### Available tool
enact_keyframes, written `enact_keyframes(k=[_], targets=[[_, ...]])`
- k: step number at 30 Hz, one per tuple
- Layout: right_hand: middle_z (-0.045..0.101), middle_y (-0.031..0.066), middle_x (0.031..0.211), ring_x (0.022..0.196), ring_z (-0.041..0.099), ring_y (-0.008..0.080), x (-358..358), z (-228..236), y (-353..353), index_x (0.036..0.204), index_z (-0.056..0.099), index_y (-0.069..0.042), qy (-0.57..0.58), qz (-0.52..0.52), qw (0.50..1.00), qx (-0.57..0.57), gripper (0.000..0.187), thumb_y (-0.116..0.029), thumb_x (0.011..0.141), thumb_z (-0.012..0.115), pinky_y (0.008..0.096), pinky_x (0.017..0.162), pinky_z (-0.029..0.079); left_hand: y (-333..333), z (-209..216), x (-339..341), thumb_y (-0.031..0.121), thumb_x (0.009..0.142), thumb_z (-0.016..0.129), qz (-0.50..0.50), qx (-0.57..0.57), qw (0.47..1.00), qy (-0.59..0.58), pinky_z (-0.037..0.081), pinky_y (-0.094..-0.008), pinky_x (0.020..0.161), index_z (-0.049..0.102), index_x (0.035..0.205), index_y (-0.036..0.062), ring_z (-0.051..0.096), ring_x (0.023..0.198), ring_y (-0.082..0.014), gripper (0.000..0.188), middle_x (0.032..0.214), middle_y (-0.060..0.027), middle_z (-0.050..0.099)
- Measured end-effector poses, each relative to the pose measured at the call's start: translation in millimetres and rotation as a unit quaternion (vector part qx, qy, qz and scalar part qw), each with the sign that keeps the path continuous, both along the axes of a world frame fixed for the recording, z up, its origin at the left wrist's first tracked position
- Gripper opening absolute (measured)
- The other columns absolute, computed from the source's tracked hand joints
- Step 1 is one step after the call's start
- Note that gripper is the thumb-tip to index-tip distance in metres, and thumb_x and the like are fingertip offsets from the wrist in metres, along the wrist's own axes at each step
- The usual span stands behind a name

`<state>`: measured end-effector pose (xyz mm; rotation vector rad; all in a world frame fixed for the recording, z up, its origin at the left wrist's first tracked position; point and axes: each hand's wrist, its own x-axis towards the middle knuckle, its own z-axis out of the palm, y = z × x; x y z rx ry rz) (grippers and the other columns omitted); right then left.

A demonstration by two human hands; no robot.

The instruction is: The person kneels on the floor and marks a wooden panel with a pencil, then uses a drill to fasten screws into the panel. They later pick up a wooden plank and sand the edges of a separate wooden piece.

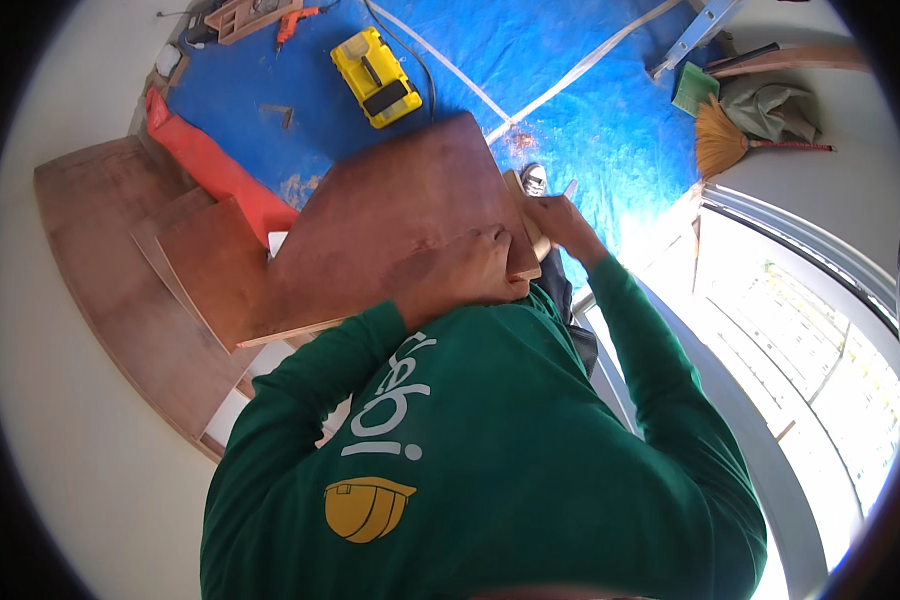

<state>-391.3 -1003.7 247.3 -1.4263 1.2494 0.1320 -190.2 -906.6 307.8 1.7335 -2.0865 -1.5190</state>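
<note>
A large reddish-brown wooden board [410, 200] lies tilted in front of my body. My left hand [470, 265] rests on its near right part, with the fingers curled round the edge by the corner. Just right of that edge, my right hand [562, 222] is closed, and a short pale, pointed tip [570, 188] sticks out beyond it. What this tip belongs to is hidden in the fingers. A light wooden piece [515, 190] runs along the board's right edge, between the board and my right hand.
More brown panels [110, 230] lean at the left beside a red wrapped bundle [210, 155]. On the blue floor sheet [470, 50] are a yellow toolbox [375, 78], an orange power tool [292, 25] and a cable. A broom [725, 140] and a green dustpan [695, 90] stand right, near a bright window.
</note>
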Motion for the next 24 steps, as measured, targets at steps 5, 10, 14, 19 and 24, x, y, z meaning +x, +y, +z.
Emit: enact_keyframes(k=[5, 10, 14, 19, 24], targets=[[0.075, 0.0278, 0.096, 0.093, 0.079, 0.0345, -28, 52, 42, 0.139, 0.071, -0.006, 0.029, -0.033, 0.999, -0.023, 0.051, -0.042, 0.104, 0.062, 0.0456, 0.084, 0.058, 7, 9, 1, 0.056, 0.079, 0.081, 0.063, -0.009, 0.998, 0.016, 0.055, -0.0488, 0.107, 0.067, 0.135, -0.0086, 0.068, 0.124, -0.043, 0.087, 0.137, -0.028, 0.067], [0.074, 0.0221, 0.083, 0.081, 0.074, 0.0185, -4, -65, 3, 0.12, 0.077, -0.001, 0.028, -0.078, 0.997, -0.003, 0.045, -0.041, 0.104, 0.064, 0.0425, 0.072, 0.055, 28, -7, -7, 0.059, 0.078, 0.083, 0.051, -0.064, 0.997, 0.004, 0.055, -0.0485, 0.107, 0.07, 0.134, -0.0043, 0.068, 0.124, -0.041, 0.085, 0.138, -0.0209, 0.069], [0.072, 0.0092, 0.075, 0.063, 0.067, 0.0165, 36, -208, -55, 0.098, 0.079, 0.002, -0.026, -0.122, 0.992, 0.033, 0.049, -0.044, 0.103, 0.064, 0.0365, 0.056, 0.05, 44, -20, -13, 0.06, 0.077, 0.085, 0.034, -0.117, 0.992, -0.014, 0.055, -0.0508, 0.106, 0.07, 0.136, -0.0019, 0.067, 0.127, -0.0391, 0.087, 0.139, -0.0185, 0.069], [0.069, 0.0071, 0.073, 0.053, 0.061, 0.0172, 19, -187, -38, 0.105, 0.078, -0.002, 0.023, -0.076, 0.992, 0.101, 0.045, -0.045, 0.106, 0.061, 0.0376, 0.048, 0.045, 49, -16, -16, 0.061, 0.076, 0.085, 0.049, -0.096, 0.994, -0.017, 0.054, -0.0513, 0.107, 0.069, 0.137, -0.0017, 0.066, 0.128, -0.0392, 0.089, 0.139, -0.0182, 0.068], [0.07, 0.027, 0.086, 0.091, 0.07, 0.011, -37, 12, 49, 0.145, 0.064, 0.001, -0.002, -0.045, 0.999, -0.002, 0.055, -0.038, 0.107, 0.062, 0.0417, 0.075, 0.056, 48, -15, -13, 0.06, 0.074, 0.086, 0.057, -0.12, 0.991, -0.018, 0.054, -0.0512, 0.107, 0.07, 0.136, -0.001, 0.066, 0.127, -0.04, 0.089, 0.137, -0.018, 0.069]])
